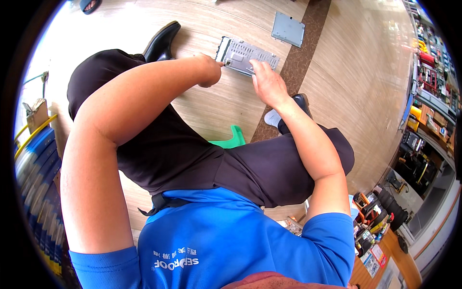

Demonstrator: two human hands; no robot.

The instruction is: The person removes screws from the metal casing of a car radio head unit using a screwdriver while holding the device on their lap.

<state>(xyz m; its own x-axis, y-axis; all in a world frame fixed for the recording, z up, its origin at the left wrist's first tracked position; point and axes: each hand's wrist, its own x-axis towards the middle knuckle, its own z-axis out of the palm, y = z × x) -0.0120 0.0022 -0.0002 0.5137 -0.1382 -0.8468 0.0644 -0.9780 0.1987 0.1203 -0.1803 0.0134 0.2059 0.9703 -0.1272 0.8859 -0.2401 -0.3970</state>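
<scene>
Metal case (245, 52), grey with slotted vents, lies on wood-look floor (211, 108) in front of the seated person, between the two feet; head view. Left hand (210, 71) at case's left end, fingers curled in, one fingertip at the near left corner; can't tell if anything is held in it. Right hand (269, 86) at the near right side, fingers spread, fairly wide, fingertips on or just over the top face, not closed round the case. Flat grey panel (288, 30) apart, farther off to the right, beside brown floor strip (296, 65). Green plastic piece (232, 139) shows between the thighs.
</scene>
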